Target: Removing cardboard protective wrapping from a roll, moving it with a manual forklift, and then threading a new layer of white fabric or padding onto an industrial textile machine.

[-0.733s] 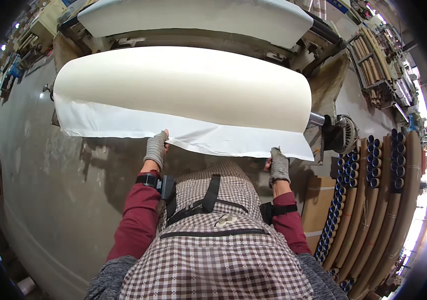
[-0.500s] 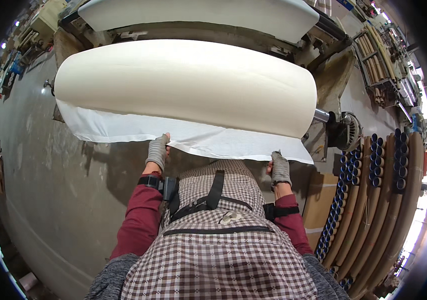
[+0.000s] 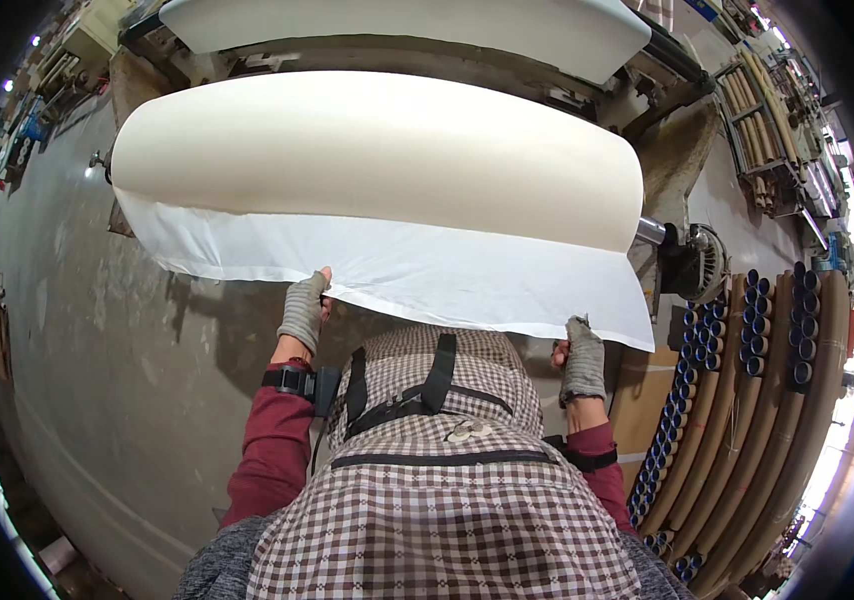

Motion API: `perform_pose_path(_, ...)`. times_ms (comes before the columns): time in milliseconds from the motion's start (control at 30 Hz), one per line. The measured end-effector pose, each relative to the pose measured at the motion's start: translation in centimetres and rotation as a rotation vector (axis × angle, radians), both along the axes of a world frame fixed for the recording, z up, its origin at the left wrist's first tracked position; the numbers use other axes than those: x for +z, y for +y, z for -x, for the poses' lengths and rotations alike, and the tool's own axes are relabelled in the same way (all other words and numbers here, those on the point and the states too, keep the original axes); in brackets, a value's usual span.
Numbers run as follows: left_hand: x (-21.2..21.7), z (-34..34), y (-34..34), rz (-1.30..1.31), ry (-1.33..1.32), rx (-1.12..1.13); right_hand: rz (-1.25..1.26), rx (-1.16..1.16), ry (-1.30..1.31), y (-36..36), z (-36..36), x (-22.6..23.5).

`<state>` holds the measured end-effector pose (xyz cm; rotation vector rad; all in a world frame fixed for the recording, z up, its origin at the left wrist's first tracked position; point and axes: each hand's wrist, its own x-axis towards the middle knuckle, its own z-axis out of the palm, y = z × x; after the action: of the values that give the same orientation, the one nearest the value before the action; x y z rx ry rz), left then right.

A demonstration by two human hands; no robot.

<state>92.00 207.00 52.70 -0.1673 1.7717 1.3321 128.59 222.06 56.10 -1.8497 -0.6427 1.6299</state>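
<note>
A wide cream-coloured roll of sheet material [image 3: 377,150] lies across the view on a metal shaft. From its lower side hangs a thin white sheet [image 3: 417,265], its free edge slightly wavy and creased. My left hand [image 3: 304,308], in a grey striped fingerless glove, is closed on that edge left of the middle. Toward the right end, my right hand [image 3: 581,360], gloved alike, grips the same edge with the fingers curled under. Part of the fingers on both hands is hidden by the gloves and sheet.
Behind the roll a machine carries another pale sheet [image 3: 397,25]. The shaft's right end meets a dark ribbed wheel [image 3: 702,262]. Long cardboard tubes [image 3: 797,430] with blue-rimmed ends stand at the right, beside a brown carton [image 3: 642,405]. Grey floor [image 3: 97,350] stretches out at left.
More of the white sheet shows below the roll, and its edge sits lower at the right. My hands have moved slightly apart, the right one lower, both still holding the edge.
</note>
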Motion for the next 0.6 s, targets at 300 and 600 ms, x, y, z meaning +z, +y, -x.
perform_pose_path(300,0.5,0.1,1.2,-0.065,0.04,-0.034,-0.13,0.075,0.032,1.6,-0.4,0.0)
perform_pose_path(600,0.6,0.3,1.6,-0.099,0.045,-0.02,-0.122,0.096,0.045,1.8,0.0,-1.1)
